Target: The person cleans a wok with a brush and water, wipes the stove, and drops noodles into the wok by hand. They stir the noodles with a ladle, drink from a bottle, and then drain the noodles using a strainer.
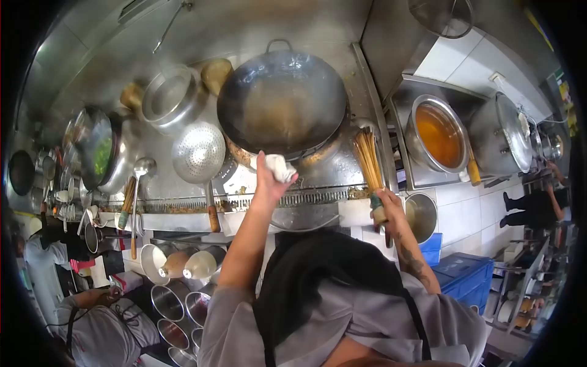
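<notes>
A large dark wok [282, 104] sits tilted on the burner in front of me, its inside wet and empty. My left hand [269, 174] grips the wok's near rim through a white cloth [280, 166]. My right hand [385, 208] holds a bamboo wok brush [368, 160] by its handle, bristles pointing up beside the wok's right edge, apart from the wok.
A perforated skimmer [197, 153] and a ladle [142, 168] lie left of the wok. A pot of orange broth [437, 134] and a lidded pot [502, 136] stand at right. Metal bowls [183, 266] hang below left. Another person [101, 324] works at lower left.
</notes>
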Demonstrator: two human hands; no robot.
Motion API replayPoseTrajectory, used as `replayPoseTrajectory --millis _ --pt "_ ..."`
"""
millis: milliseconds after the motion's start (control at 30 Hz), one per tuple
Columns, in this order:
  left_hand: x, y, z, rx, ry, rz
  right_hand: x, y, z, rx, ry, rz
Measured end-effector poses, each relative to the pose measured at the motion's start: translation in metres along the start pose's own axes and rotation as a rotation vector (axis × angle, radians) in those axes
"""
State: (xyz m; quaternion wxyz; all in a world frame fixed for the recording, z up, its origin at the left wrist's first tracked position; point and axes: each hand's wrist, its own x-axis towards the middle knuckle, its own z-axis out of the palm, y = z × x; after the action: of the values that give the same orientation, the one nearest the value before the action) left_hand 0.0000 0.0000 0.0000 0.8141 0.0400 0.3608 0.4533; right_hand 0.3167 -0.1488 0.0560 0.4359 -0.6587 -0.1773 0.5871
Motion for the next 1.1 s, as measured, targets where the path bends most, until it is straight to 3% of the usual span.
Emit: replayPoseTrajectory --millis 67,200,333,500,567,633,833,1100 --pt "0.013 0.002 0.037 -0.128 0.277 0.084 0.009 -0.004 0.001 0.035 0.054 -0.072" --pt "0.049 -0.007 0.022 -0.008 0.205 0.117 -0.005 -0.032 -0.006 0.049 0.083 -0.130" --pt "0.023 -0.006 0.016 0.222 0.211 0.191 -0.012 -0.036 -0.014 0.101 0.036 -0.132" --pt "-0.014 0.012 -0.005 0.274 0.040 0.243 -0.029 -0.058 -0.017 0.152 0.037 -0.147" --pt "-0.044 0.020 0.015 0.364 0.239 0.235 -0.031 -0.065 -0.018 0.125 0.023 -0.152" --pt "-0.059 0.026 0.017 0.427 0.214 0.222 -0.025 -0.069 -0.015 0.124 0.008 -0.173" --pt "-0.079 0.035 0.028 0.493 0.364 0.229 -0.016 -0.093 0.026 -0.057 -0.227 -0.261" --pt "-0.089 0.029 0.048 0.634 0.334 0.431 0.030 -0.078 0.110 -0.347 -0.560 -0.402"
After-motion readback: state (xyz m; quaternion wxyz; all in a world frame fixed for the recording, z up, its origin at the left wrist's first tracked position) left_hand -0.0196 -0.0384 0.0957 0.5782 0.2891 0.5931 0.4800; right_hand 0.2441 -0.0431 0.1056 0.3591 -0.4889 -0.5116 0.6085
